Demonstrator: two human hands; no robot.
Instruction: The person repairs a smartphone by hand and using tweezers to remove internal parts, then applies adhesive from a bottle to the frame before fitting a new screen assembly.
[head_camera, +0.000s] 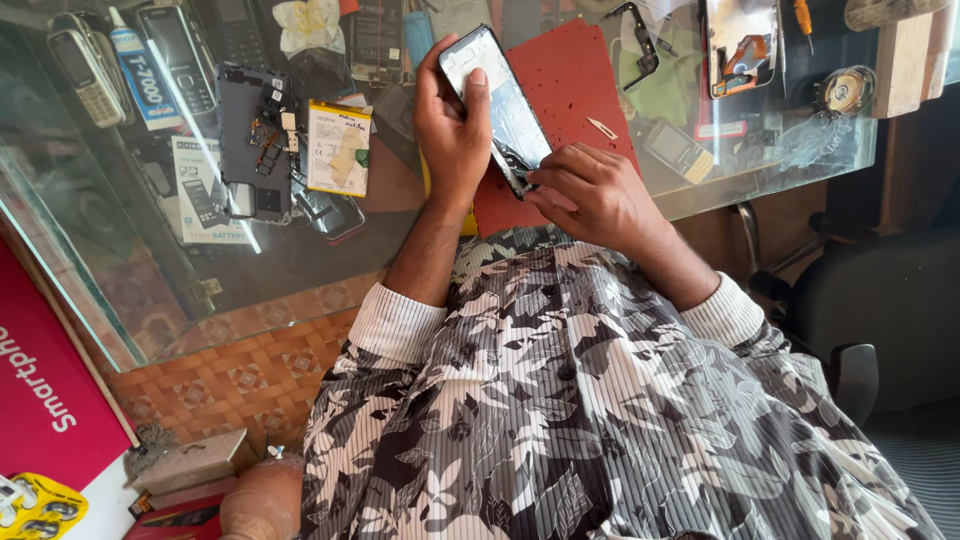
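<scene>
My left hand (452, 130) grips a black smartphone screen panel (508, 105), thumb laid across its upper glass. The panel is tilted over a red work mat (575, 80) on the glass counter. My right hand (592, 195) pinches the panel's lower end, where the edge looks broken and frayed. Both wrists show striped white cuffs of a leaf-patterned shirt. A small pale plastic pick (602, 127) lies on the mat just right of the panel.
An opened phone body with bare circuit board (255, 140) and a yellow-white battery (338, 147) lie left on the glass counter (120, 290). Old keypad phones (85, 65), a glue tube (138, 75), another opened phone (742, 45) and a screwdriver (802, 20) sit farther back. A dark chair (880, 300) stands right.
</scene>
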